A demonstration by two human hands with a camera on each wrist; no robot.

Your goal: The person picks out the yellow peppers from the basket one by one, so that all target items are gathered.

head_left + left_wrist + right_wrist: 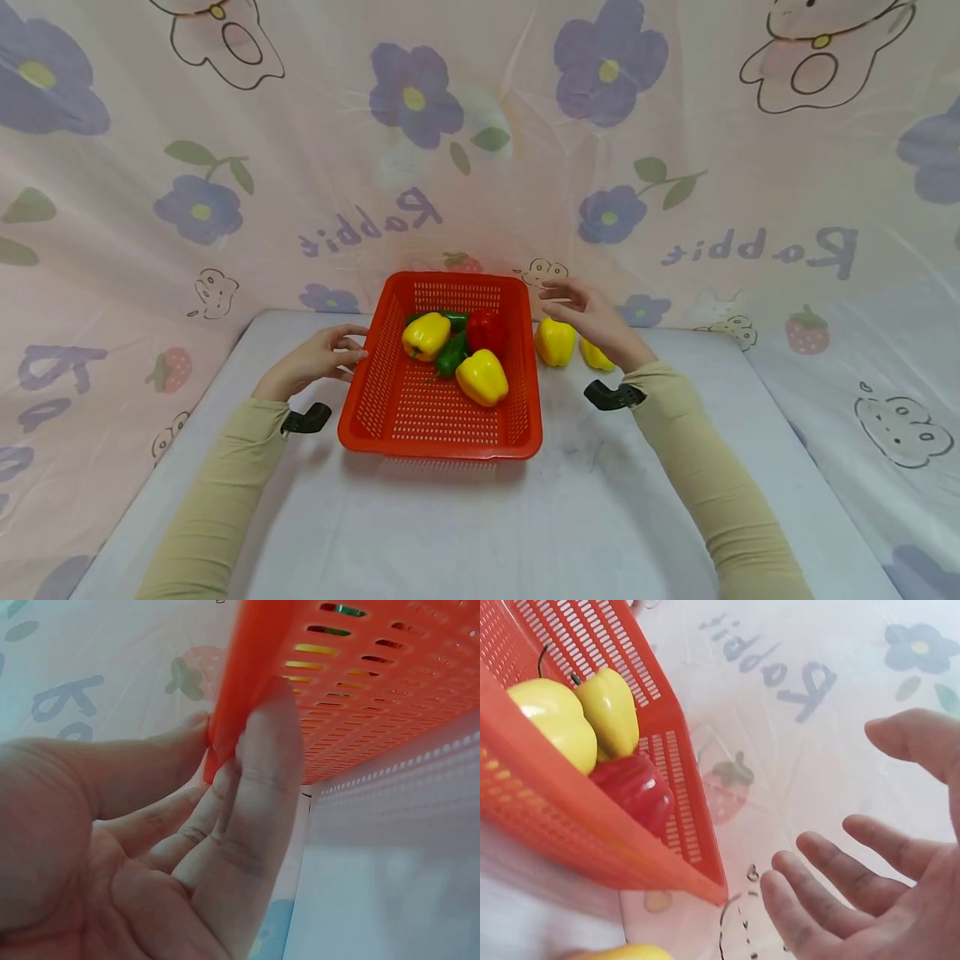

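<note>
Along the near side: beige sleeves (217,500) reach over a white table (420,542), a black mount (307,418) at each wrist.
Red basket (442,448): mid-table, perforated, between the hands.
Left hand (318,358): pinches the basket's left rim — thumb on one side, fingers on the other.
Basket's load: one yellow pepper (482,377) nearest; behind it a green pepper (451,357), then a red pepper (486,332) and a second yellow one (427,336).
Loose yellow peppers (555,342): two, just right of the basket, one partly covered.
Right hand (592,321): above them, fingers spread — holding nothing.
Backdrop (510,200): pale cloth, purple flowers.
</note>
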